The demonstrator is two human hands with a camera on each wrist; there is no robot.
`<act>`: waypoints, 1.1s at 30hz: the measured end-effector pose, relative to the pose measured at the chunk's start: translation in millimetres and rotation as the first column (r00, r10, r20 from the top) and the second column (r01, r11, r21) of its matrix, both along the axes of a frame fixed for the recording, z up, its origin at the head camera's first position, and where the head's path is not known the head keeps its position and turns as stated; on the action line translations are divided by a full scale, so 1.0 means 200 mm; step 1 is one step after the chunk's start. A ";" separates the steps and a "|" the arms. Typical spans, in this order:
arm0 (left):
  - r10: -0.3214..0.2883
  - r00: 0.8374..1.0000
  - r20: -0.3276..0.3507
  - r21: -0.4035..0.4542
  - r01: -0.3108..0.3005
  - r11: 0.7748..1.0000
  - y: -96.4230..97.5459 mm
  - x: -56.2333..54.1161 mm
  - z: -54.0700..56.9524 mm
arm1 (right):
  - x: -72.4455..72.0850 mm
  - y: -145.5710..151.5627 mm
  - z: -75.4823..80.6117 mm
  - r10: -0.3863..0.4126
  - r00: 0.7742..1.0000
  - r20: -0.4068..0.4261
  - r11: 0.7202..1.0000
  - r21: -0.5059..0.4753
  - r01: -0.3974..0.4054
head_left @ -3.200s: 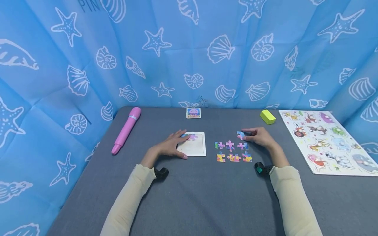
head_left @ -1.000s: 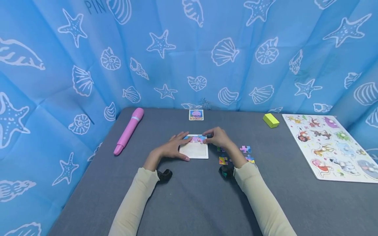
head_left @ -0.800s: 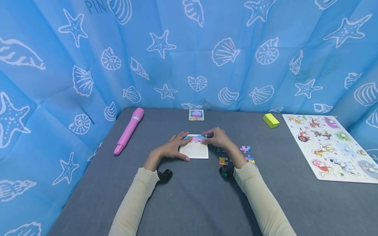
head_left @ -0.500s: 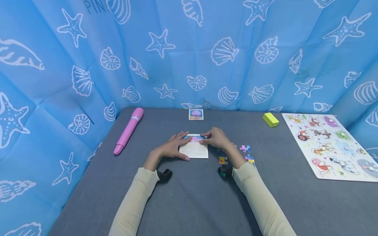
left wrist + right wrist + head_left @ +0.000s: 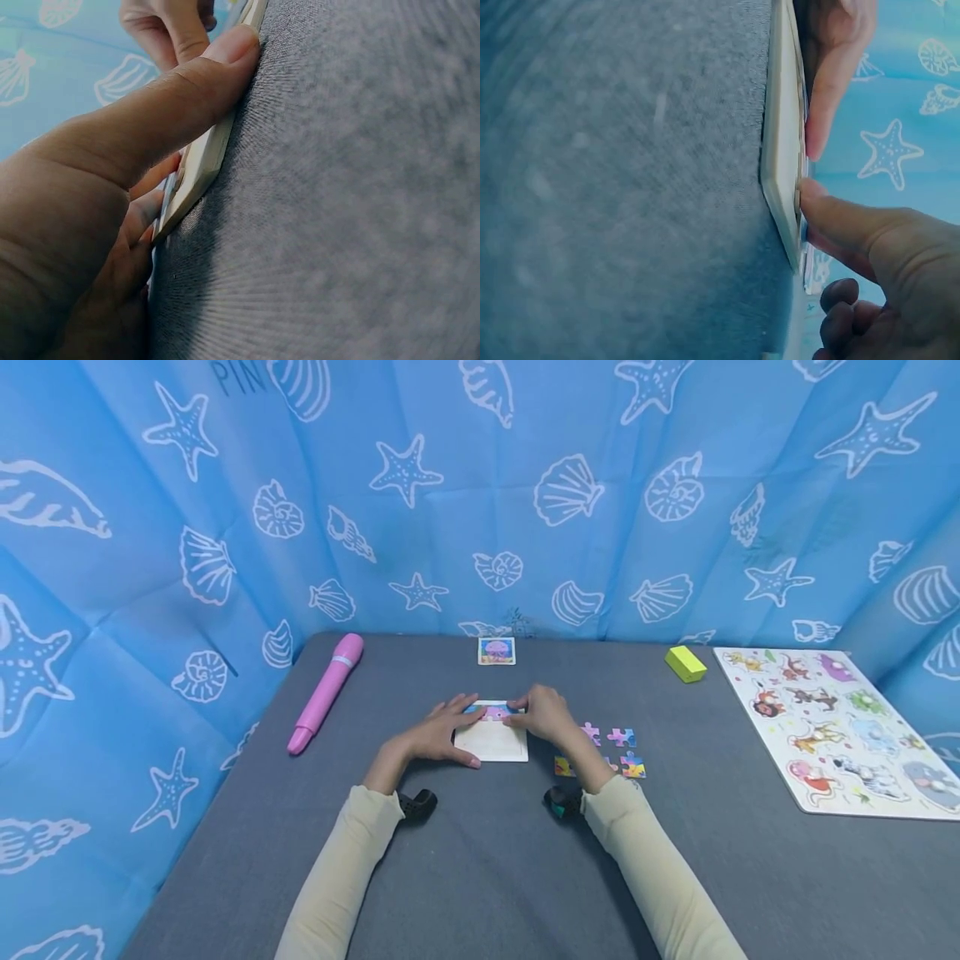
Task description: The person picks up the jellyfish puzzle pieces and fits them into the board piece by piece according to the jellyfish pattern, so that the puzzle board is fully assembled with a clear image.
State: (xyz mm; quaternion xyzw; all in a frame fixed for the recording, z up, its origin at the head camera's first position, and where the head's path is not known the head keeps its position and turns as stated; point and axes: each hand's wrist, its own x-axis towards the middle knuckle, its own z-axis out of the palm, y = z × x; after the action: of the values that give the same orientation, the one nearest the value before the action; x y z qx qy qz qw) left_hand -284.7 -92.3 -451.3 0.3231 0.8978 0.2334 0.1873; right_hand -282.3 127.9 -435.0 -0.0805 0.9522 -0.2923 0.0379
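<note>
A square pale wooden puzzle tray [image 5: 491, 745] lies on the grey table, with jigsaw pieces [image 5: 495, 713] in pink and blue along its far side. My left hand [image 5: 433, 735] holds the tray's left part, thumb at the near edge and fingers spread over the far left corner. At the far right corner my right hand [image 5: 545, 712] pinches a jigsaw piece, mostly covered by thumb and index finger. In the right wrist view the right thumb [image 5: 840, 214] is right at the tray's rim. Loose jigsaw pieces [image 5: 622, 737] lie right of the tray, some hidden by the right forearm.
A small jellyfish picture card [image 5: 497, 652] lies behind the tray. To the left is a pink microphone-shaped object [image 5: 325, 695]. A yellow block [image 5: 686, 664] and a white animal puzzle board [image 5: 832, 727] are at the right. A blue shell-patterned curtain [image 5: 465, 510] hangs behind the table.
My right hand has carried a piece from the loose group leftward to the tray's far right corner, then shifted slightly farther left there. My left hand has stayed on the tray.
</note>
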 end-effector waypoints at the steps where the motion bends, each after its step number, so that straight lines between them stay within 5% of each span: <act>1: -0.003 1.000 0.000 -0.001 0.003 1.000 0.00 0.00 0.00 | 0.00 0.00 0.00 -0.004 1.000 0.004 1.000 0.011 0.004; 9: -0.002 1.000 0.001 -0.001 0.002 1.000 0.01 0.00 0.00 | 0.03 0.00 0.02 -0.017 0.999 0.041 0.998 0.061 0.014; 22: -0.012 1.000 0.000 -0.014 0.012 1.000 0.03 0.00 -0.01 | 0.03 0.05 -0.01 -0.026 0.998 0.055 0.999 -0.030 0.028; 28: -0.007 1.000 0.003 0.022 0.007 1.000 0.00 0.02 -0.01 | 0.04 0.20 0.01 0.024 0.997 0.076 0.987 -0.163 -0.011; 33: 0.013 1.000 0.002 0.053 -0.013 0.999 -0.08 0.03 -0.01 | 0.08 0.36 0.02 0.001 0.998 0.062 0.986 -0.166 0.009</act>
State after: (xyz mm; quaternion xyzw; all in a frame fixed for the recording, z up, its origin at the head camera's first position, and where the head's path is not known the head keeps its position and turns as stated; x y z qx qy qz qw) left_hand -278.5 -108.8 -453.3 0.3220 0.8932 0.2585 0.1778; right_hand -265.3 199.5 -430.3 -0.0725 0.9230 -0.3731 0.0601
